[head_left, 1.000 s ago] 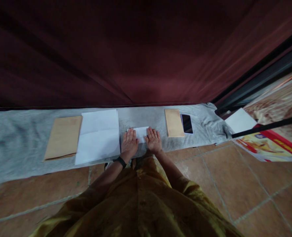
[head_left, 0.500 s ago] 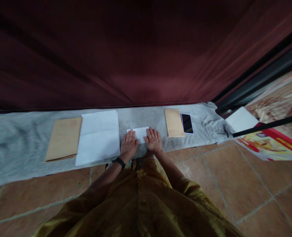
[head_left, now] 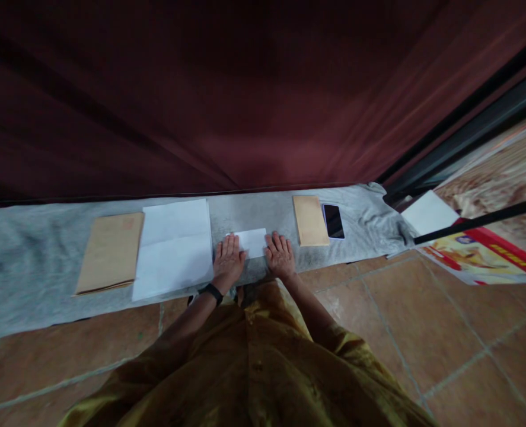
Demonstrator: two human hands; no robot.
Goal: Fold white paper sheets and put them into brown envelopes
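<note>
A small folded sheet of white paper point(head_left: 252, 242) lies flat on the grey cloth between my two hands. My left hand point(head_left: 229, 261) rests palm down at its left end, fingers stretched out and covering that edge. At the right end, my right hand point(head_left: 281, 256) lies flat with its fingers extended, touching or just beside the edge. Left of my left hand is a stack of large white sheets point(head_left: 174, 249) with a crease across the top one. Beyond it lie brown envelopes point(head_left: 110, 252), and a smaller brown envelope point(head_left: 311, 220) sits to the right.
A phone point(head_left: 334, 222) lies beside the small envelope on the grey cloth point(head_left: 31, 261). A dark red curtain point(head_left: 254, 142) hangs behind. At the right are a black metal bar point(head_left: 480, 219), a white sheet or card point(head_left: 429, 213) and a red and yellow printed box point(head_left: 489, 255).
My hands have slid slightly apart toward the ends of the folded paper, showing more of it. The view has shifted a little.
</note>
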